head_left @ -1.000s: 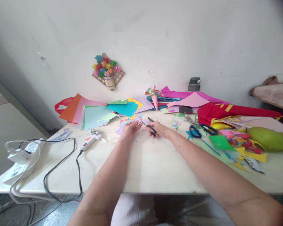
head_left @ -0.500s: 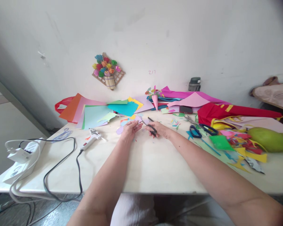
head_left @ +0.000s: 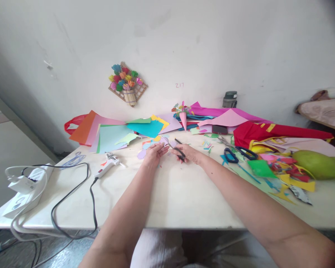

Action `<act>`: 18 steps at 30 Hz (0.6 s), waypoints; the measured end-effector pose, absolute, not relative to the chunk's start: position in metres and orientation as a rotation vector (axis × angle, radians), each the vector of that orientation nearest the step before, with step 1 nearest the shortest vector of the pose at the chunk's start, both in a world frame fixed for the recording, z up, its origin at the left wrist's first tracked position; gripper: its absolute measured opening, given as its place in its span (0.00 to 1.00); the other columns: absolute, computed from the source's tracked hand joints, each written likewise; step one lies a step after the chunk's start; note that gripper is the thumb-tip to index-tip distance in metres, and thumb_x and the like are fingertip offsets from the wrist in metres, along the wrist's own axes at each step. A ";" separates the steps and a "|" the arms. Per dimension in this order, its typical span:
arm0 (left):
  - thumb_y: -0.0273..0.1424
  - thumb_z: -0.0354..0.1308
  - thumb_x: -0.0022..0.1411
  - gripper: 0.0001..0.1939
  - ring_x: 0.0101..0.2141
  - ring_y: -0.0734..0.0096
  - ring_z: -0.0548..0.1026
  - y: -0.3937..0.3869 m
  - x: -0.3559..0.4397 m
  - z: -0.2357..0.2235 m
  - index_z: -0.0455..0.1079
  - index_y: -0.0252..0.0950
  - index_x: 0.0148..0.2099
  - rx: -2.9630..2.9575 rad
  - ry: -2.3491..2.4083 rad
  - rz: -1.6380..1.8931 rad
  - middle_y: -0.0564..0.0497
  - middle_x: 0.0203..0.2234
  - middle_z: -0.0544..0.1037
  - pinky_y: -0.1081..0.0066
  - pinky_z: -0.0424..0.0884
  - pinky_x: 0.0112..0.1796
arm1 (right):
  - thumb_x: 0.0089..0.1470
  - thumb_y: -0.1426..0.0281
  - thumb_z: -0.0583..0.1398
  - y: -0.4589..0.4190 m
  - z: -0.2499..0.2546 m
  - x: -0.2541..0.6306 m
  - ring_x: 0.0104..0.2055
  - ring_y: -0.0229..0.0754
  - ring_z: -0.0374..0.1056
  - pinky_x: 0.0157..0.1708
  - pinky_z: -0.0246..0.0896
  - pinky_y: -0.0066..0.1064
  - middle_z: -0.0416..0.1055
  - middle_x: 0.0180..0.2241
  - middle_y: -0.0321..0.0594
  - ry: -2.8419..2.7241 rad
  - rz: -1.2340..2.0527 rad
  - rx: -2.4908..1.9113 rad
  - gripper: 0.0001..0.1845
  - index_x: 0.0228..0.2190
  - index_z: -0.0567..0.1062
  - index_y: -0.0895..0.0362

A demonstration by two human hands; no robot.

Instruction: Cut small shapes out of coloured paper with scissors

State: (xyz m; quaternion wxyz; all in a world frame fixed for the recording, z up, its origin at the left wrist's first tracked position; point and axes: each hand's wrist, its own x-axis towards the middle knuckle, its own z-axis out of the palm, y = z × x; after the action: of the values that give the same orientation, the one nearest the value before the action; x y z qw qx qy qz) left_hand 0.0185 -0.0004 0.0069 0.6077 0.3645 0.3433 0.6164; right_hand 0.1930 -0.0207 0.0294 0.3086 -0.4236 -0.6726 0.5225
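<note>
Above centre, a pink paper cone (head_left: 184, 121) is holding small coloured flowers (head_left: 181, 109); at upper left, a stick vase (head_left: 130, 98) is holding colourful flowers (head_left: 123, 76). Mid-frame, the right hand (head_left: 191, 153) is curling firmly around black-handled scissors (head_left: 180, 152), blades pointing up-left. The left hand (head_left: 154, 153) is bending its fingers beside them; whether it is gripping anything, I cannot tell. Two scissors are showing, the blue-handled scissors (head_left: 239, 149) lying right of centre; one glue gun (head_left: 107, 166) is lying left.

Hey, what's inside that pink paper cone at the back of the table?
What look like small, colorful flowers stick out of the top of the pink cone. Anything lower down is covered by the cone's side, so it can't be seen.
</note>
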 end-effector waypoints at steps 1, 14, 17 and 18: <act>0.24 0.64 0.46 0.08 0.31 0.65 0.78 0.000 0.018 0.007 0.68 0.31 0.30 0.845 0.797 1.424 0.47 0.27 0.78 0.69 0.74 0.34 | 0.49 0.56 0.60 -0.021 0.029 0.193 0.13 0.28 0.61 0.09 0.46 0.18 0.66 0.17 0.31 -1.780 1.378 -1.118 0.18 0.25 0.65 0.59; 0.24 0.63 0.47 0.06 0.32 0.64 0.78 -0.002 0.019 0.009 0.69 0.31 0.30 0.823 0.805 1.425 0.46 0.28 0.78 0.68 0.74 0.36 | 0.50 0.57 0.59 -0.022 0.032 0.192 0.13 0.27 0.59 0.09 0.44 0.18 0.65 0.17 0.31 -1.800 1.357 -1.154 0.17 0.25 0.65 0.59; 0.24 0.63 0.47 0.06 0.33 0.64 0.78 -0.001 0.019 0.008 0.69 0.31 0.30 0.827 0.804 1.425 0.47 0.28 0.78 0.68 0.74 0.36 | 0.49 0.56 0.59 -0.022 0.032 0.192 0.13 0.27 0.59 0.09 0.44 0.18 0.65 0.17 0.31 -1.806 1.347 -1.153 0.18 0.25 0.65 0.58; 0.24 0.63 0.47 0.06 0.33 0.64 0.78 -0.001 0.019 0.008 0.69 0.31 0.30 0.829 0.804 1.424 0.47 0.28 0.78 0.68 0.74 0.36 | 0.48 0.55 0.60 -0.022 0.032 0.192 0.13 0.27 0.59 0.09 0.44 0.18 0.64 0.17 0.31 -1.808 1.344 -1.153 0.18 0.25 0.65 0.58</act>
State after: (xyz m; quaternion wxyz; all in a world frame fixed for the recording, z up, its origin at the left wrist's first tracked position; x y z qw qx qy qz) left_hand 0.0186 -0.0009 0.0080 0.6083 0.3588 0.3479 0.6165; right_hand 0.1922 -0.0222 0.0319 0.3005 -0.4345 -0.6814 0.5066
